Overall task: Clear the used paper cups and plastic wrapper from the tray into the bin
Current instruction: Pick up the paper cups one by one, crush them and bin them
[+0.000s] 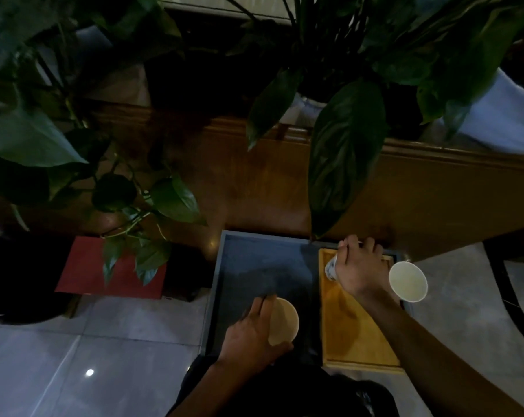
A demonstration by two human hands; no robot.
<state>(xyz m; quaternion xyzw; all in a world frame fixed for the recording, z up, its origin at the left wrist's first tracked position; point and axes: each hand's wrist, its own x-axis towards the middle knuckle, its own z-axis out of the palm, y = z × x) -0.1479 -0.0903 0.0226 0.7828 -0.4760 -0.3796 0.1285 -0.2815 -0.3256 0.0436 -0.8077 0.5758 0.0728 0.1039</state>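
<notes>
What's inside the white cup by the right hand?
The white cup looks empty: only its pale inner wall and bottom show, with no liquid or rubbish visible. The right hand beside it covers part of the wooden tray.

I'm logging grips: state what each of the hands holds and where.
Left hand grips a paper cup round its side wall. Right hand holds a patterned cup by its side; a white cup sits beside it, its hold unclear.

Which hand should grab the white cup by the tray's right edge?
Probably the right hand, though busy: the white paper cup is just beside its wrist. The left hand is across the tray, already holding a tan cup.
</notes>
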